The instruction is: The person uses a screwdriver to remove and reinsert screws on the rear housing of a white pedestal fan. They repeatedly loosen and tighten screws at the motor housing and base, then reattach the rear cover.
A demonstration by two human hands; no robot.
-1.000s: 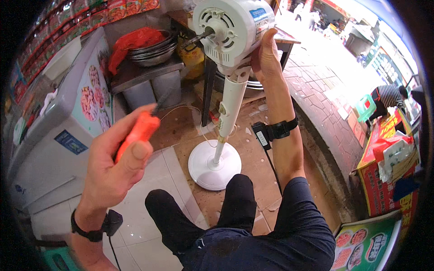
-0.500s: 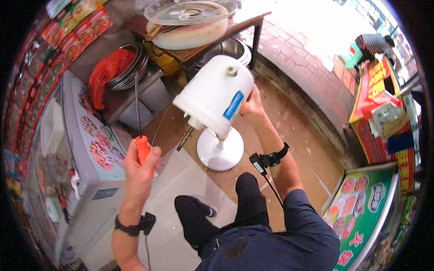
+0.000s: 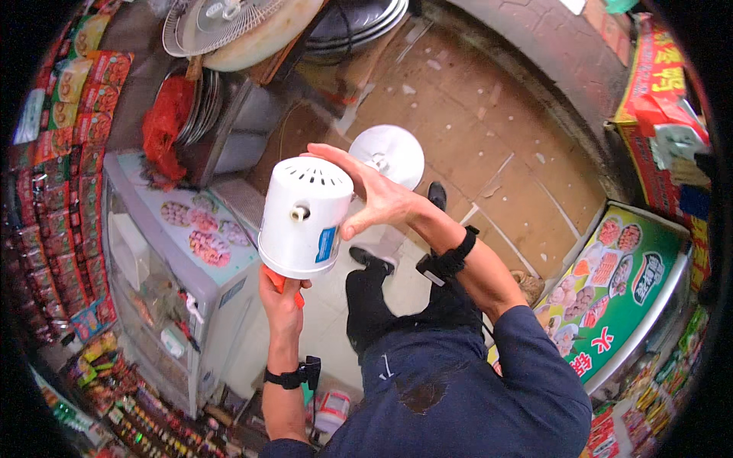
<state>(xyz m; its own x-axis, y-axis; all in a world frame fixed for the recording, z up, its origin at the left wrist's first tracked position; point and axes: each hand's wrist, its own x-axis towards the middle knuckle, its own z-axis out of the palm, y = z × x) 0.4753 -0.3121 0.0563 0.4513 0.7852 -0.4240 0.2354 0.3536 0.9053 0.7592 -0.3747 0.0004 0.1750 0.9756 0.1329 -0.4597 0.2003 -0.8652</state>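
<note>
A white fan motor housing (image 3: 286, 229) with slots in its rounded end, a small knob and a blue label is in front of me. My right hand (image 3: 382, 197) curves round its right side, fingers over the far side and thumb near the label. Below the housing's rim my left hand (image 3: 282, 305) is closed round an orange-handled screwdriver (image 3: 298, 300), whose shaft is hidden. The housing hides part of those fingers, so I cannot tell whether they touch it. The round white fan base (image 3: 401, 156) stands on the floor behind my right hand.
A chest freezer (image 3: 229, 278) stands left, beside hanging packets (image 3: 65, 221). A green-topped freezer (image 3: 611, 294) is at the right. At the back, a fan grille (image 3: 221, 23) lies on a table near stacked metal bowls (image 3: 205, 114) with a red mesh bag (image 3: 164, 126).
The housing has swung from tilted to nearly upright, its slotted end now showing. My left hand has brought the screwdriver beneath it. My right hand has shifted along its side, and the view has moved.
</note>
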